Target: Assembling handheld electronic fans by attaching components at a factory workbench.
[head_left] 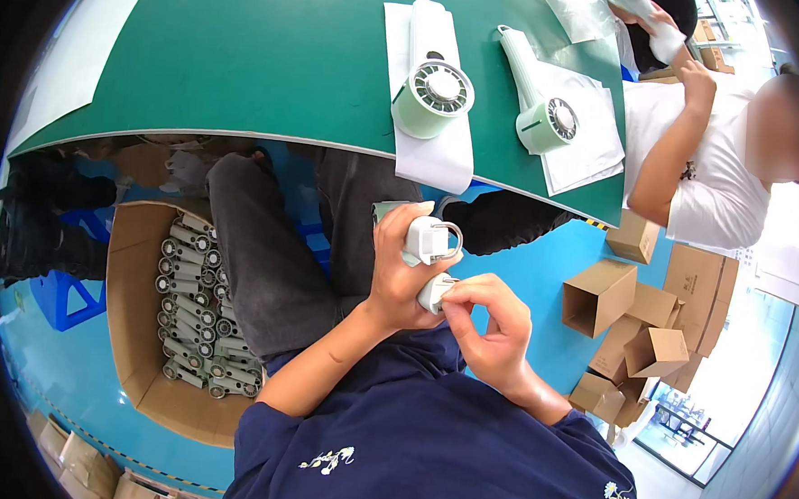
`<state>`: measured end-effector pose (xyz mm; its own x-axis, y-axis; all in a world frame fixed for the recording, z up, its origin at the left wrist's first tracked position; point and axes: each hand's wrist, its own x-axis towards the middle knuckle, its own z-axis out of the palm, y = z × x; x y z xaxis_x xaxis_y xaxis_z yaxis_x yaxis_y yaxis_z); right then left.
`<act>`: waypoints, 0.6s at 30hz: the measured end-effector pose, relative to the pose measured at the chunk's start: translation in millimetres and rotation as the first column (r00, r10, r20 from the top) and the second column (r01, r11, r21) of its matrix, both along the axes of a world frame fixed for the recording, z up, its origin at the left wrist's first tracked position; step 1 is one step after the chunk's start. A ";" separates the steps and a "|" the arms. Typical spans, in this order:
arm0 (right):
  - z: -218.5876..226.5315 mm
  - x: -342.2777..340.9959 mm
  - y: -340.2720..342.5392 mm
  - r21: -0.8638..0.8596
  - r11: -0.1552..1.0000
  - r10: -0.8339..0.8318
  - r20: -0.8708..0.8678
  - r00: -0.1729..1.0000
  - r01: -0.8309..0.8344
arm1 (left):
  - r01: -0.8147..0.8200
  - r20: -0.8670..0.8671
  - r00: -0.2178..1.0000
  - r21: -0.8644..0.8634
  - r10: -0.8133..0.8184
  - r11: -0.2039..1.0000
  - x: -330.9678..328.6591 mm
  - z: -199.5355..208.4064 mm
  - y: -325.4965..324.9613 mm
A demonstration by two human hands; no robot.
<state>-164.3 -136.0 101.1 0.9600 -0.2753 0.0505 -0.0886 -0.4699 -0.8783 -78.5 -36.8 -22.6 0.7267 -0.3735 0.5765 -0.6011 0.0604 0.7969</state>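
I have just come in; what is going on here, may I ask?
The person's left hand grips two pale pieces, one clearly looped, and the right hand pinches the lower one. Two handheld fans lie on white sheets on the green table; a cardboard box of similar fans stands at left.

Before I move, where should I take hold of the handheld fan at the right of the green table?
Probably by the slim handle of that fan, coming from its left: it is long and narrow, slanting toward the far left, while the round head is bulkier. Green tabletop borders the handle's left; white sheets lie on its right.
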 end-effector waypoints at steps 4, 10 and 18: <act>-2.3 -0.1 -0.7 0.010 1.000 0.000 0.018 1.000 -0.001 | -0.007 0.005 1.000 0.005 0.007 1.000 1.0 -1.5 -0.9; -1.6 1.1 1.3 -0.006 1.000 -0.005 0.011 1.000 0.005 | 0.001 0.002 1.000 0.005 -0.001 1.000 1.1 -0.3 0.4; -5.9 -0.7 6.1 -0.063 0.996 -0.066 0.038 0.997 0.069 | 0.002 0.007 1.000 0.019 -0.002 1.000 2.4 1.8 -0.7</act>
<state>-165.0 -129.8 95.1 0.9366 -0.3347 0.1037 -0.0914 -0.5190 -0.8499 -76.1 -37.5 -20.7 0.7219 -0.3857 0.5746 -0.6068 0.0465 0.7935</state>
